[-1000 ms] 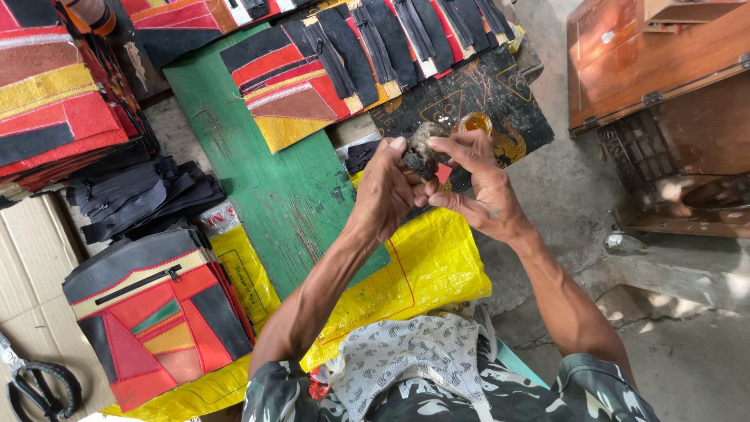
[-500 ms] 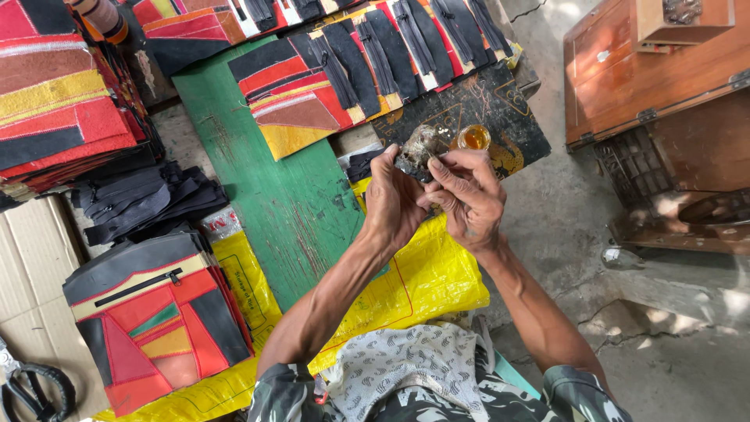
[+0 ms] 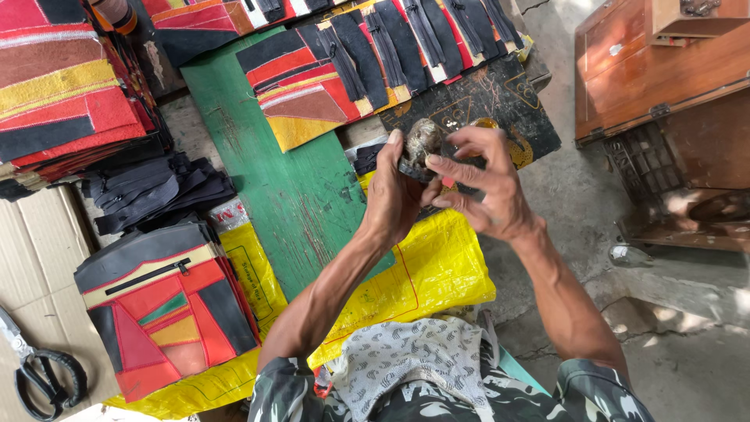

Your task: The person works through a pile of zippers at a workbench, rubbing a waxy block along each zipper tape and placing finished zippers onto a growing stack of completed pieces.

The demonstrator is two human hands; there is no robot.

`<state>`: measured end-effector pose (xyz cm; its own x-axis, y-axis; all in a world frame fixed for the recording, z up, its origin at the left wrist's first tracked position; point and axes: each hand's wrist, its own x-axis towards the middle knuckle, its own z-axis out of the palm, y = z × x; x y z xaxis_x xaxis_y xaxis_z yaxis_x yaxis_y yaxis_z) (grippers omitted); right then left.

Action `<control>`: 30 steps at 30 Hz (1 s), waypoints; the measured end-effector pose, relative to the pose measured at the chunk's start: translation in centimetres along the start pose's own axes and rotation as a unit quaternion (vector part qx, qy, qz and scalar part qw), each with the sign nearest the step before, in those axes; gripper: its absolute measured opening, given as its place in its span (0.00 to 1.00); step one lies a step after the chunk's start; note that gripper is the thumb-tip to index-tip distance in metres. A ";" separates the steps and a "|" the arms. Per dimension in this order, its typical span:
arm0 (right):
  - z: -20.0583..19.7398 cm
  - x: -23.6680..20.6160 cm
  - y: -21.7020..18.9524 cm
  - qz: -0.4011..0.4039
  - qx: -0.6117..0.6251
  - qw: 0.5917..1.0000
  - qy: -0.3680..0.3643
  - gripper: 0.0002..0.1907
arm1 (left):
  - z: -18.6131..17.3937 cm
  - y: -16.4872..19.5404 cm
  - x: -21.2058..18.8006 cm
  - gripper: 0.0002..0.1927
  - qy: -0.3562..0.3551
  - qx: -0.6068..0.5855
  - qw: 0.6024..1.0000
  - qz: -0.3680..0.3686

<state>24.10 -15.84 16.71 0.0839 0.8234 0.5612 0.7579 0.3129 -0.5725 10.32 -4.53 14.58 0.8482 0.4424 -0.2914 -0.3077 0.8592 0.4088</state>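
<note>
Both my hands meet above the green wooden board (image 3: 273, 180). My left hand (image 3: 394, 195) grips a small dark, grimy object (image 3: 420, 144) with a pale, crusted top. My right hand (image 3: 480, 191) closes its fingers around the same object from the right, and something clear and round shows between its fingers. What exactly the object is I cannot tell. A black board with yellow drawn lines (image 3: 492, 98) lies just beyond the hands.
Patchwork pieces in red, black and yellow with zips (image 3: 344, 59) lie in rows at the top. A stack of finished patchwork pouches (image 3: 168, 312) sits lower left on yellow sacking (image 3: 430, 273). Black zips (image 3: 152, 191), scissors (image 3: 43, 379) and wooden boxes (image 3: 664, 70) surround me.
My hands have stayed together on the small object while turning it. An orange-yellow spot seen beside the fingers half a second ago is now mostly covered by my right hand.
</note>
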 end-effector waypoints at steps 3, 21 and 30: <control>0.0 0.3 1.2 0.062 0.167 0.983 -0.054 0.24 | 0.2 0.0 -0.1 0.27 0.010 -0.004 1.000 -0.026; 1.2 1.3 -1.0 -0.079 -0.174 0.977 0.096 0.24 | 0.5 -0.4 -0.5 0.27 -0.026 0.054 0.994 0.096; 0.4 2.0 -0.4 0.019 0.056 0.998 0.009 0.20 | 0.0 -1.0 -0.8 0.18 0.086 0.206 0.960 0.168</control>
<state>23.71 -14.19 17.82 0.1246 0.8272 0.5479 0.6770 0.3328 -0.6565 9.91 -5.75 14.40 0.6357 0.7434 -0.2079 -0.3247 0.5019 0.8017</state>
